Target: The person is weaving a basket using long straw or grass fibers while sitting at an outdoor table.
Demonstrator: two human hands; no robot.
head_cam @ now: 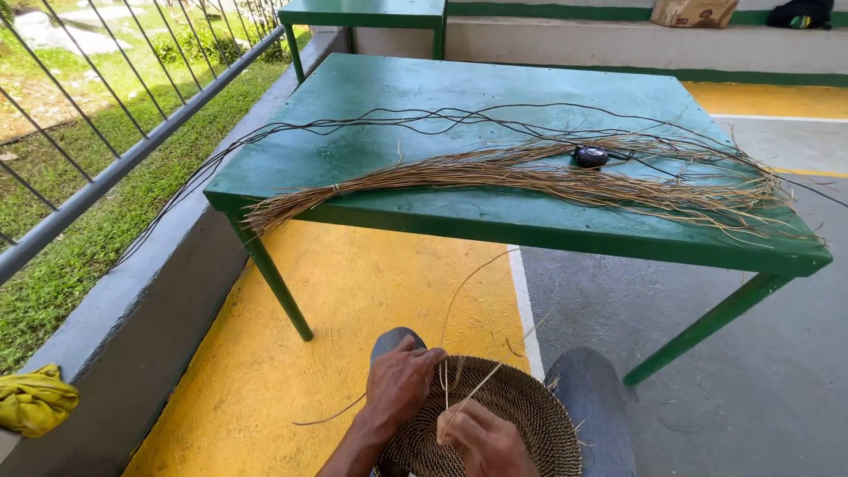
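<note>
While both hands work the rim, the coiled basket [495, 415] rests on the person's knees, low and close to the body.

The left hand [399, 382] presses fingers-down on the basket's near-left rim, closed against the weave, and the right hand [481, 439] is clenched on a thin pale straw strand [459, 291] that arcs up toward the table [389, 97]. That strand looks brittle (a sharp tug or kink could snap it), and its long free end could catch the table's front edge or green leg [274, 278]. The basket sits unsupported between the knees and might tip off to the yellow floor [353, 291]. The straw bundle [548, 172] overhangs the table's left corner and could slide off if brushed. Open room lies right, over grey floor; the railing [132, 150] and low wall close the left.
</note>
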